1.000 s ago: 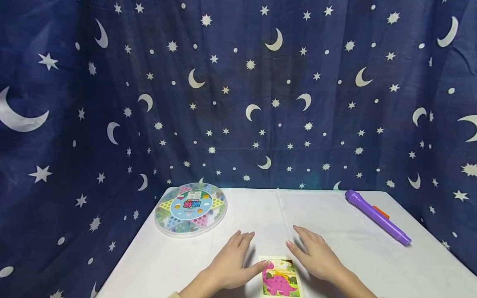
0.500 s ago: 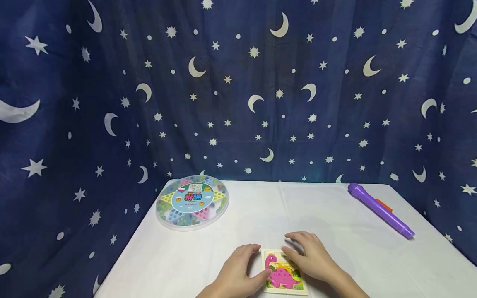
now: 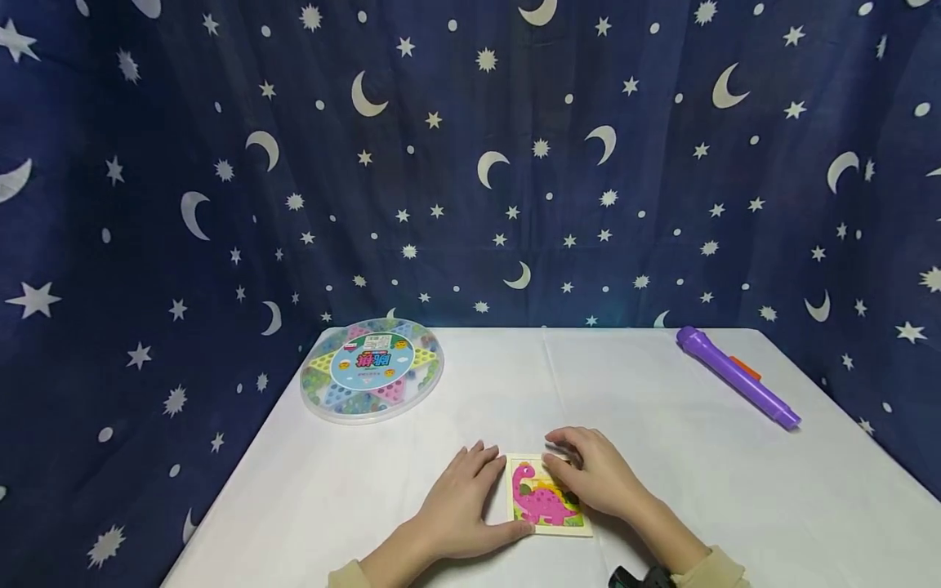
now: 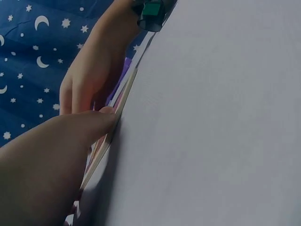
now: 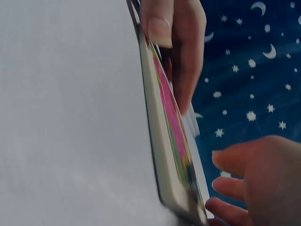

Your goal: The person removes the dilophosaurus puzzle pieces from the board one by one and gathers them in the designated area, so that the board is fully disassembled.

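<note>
A small square picture puzzle (image 3: 546, 504) with a pink dinosaur and a pale frame lies flat on the white table. My left hand (image 3: 461, 508) lies along its left side, fingers fairly straight, with the thumb at the near left corner. In the left wrist view that thumb (image 4: 101, 121) rests at the frame's edge. My right hand (image 3: 599, 474) is over the far right corner, fingers bent loosely, thumb above the picture. The right wrist view shows a gap between the thumb and fingers of the right hand (image 5: 268, 179), beside the puzzle (image 5: 171, 122).
A round, clear-lidded Chinese checkers set (image 3: 372, 371) with marbles stands at the back left of the table (image 3: 470, 392). A purple stick-like toy (image 3: 738, 377) with an orange part lies at the back right. A dark blue curtain (image 3: 412, 188) with moons and stars encloses the table.
Both hands have come in closer around the puzzle. The left thumb has gone from over the picture to the near edge. The head view has tilted down, so things sit higher.
</note>
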Demonstrator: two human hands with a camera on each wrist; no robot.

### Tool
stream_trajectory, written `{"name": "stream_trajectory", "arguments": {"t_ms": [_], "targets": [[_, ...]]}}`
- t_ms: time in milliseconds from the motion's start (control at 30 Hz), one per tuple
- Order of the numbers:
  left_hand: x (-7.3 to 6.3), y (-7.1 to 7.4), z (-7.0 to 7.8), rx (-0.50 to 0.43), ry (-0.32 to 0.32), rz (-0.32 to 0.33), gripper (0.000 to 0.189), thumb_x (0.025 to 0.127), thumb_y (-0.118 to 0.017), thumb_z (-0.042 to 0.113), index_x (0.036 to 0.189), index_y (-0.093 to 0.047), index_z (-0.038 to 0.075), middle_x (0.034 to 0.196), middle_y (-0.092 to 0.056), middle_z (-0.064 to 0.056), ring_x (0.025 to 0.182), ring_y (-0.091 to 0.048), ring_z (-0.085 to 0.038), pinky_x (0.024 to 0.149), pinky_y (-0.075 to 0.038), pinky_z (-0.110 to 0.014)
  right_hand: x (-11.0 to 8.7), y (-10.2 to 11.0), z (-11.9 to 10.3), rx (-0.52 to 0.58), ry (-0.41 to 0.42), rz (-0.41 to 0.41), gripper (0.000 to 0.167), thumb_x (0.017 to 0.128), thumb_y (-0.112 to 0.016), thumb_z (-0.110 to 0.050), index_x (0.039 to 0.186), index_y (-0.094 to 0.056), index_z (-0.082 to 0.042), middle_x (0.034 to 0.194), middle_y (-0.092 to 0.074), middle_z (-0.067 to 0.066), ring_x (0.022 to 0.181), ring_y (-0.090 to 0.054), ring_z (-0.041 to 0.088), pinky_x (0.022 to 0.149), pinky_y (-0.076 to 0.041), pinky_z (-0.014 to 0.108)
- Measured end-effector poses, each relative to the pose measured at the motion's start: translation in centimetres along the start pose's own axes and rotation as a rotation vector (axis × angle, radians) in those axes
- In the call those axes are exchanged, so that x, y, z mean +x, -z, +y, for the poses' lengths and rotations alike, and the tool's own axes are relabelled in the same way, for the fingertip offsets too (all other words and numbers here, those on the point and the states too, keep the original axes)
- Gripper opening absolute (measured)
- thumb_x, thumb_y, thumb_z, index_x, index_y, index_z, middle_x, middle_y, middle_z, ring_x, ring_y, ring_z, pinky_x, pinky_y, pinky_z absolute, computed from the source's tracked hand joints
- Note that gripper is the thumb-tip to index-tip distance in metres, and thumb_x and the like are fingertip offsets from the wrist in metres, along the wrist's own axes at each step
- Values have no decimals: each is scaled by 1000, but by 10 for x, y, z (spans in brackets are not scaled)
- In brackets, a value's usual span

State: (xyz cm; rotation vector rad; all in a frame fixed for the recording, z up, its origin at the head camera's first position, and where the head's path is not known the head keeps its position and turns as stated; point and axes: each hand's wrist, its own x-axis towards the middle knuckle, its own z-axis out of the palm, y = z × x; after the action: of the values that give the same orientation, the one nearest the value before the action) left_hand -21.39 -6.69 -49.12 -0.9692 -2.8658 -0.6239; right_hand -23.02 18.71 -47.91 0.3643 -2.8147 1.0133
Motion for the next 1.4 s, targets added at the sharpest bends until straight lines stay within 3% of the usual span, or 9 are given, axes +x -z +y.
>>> {"name": "stream_trajectory", "arguments": {"t_ms": [167,333,600,767,1033,1400], "targets": [[8,7,-1,42,-16,39,99,84,-52,84,147,-55,8,151,-50,-9,147,-37,-30,120,-25,-50,12,1,-4,-8,113,-20,27,95,-74,-33,118,-73,-17,115,-69,-6,111,-59,19,97,-49,50],[11,8,-1,52,-18,24,99,84,-54,83,148,-54,8,152,-50,-10,146,-37,-33,121,-25,-48,18,1,-6,-66,172,-51,14,94,-76,-29,106,-76,-22,107,-69,-11,105,-60,16,94,-51,47],[7,0,3,63,4,14,101,85,-55,81,147,-52,1,149,-52,-15,142,-43,-34,117,-34,-47,23,-2,-18,-162,281,-225,13,92,-77,-31,101,-78,-22,96,-67,-14,93,-63,12,87,-54,43],[9,-6,-1,62,-26,66,89,90,-56,74,145,-55,4,147,-54,-10,142,-43,-30,119,-29,-46,26,3,-26,-169,267,-259,12,91,-78,-29,99,-79,-21,91,-66,-15,87,-62,11,84,-54,42],[21,-3,3,43,-26,113,74,96,-56,66,140,-59,8,144,-57,-9,142,-44,-27,120,-28,-43,24,9,-27,-170,198,-215,15,88,-83,-27,98,-75,-20,100,-66,-6,99,-63,20,94,-53,48],[17,-2,5,38,9,100,76,96,-57,64,146,-56,7,148,-54,-10,143,-42,-27,121,-26,-45,30,4,-22,-122,246,-250,26,86,-84,-37,98,-70,-18,96,-63,-8,97,-57,18,93,-48,47]]}}
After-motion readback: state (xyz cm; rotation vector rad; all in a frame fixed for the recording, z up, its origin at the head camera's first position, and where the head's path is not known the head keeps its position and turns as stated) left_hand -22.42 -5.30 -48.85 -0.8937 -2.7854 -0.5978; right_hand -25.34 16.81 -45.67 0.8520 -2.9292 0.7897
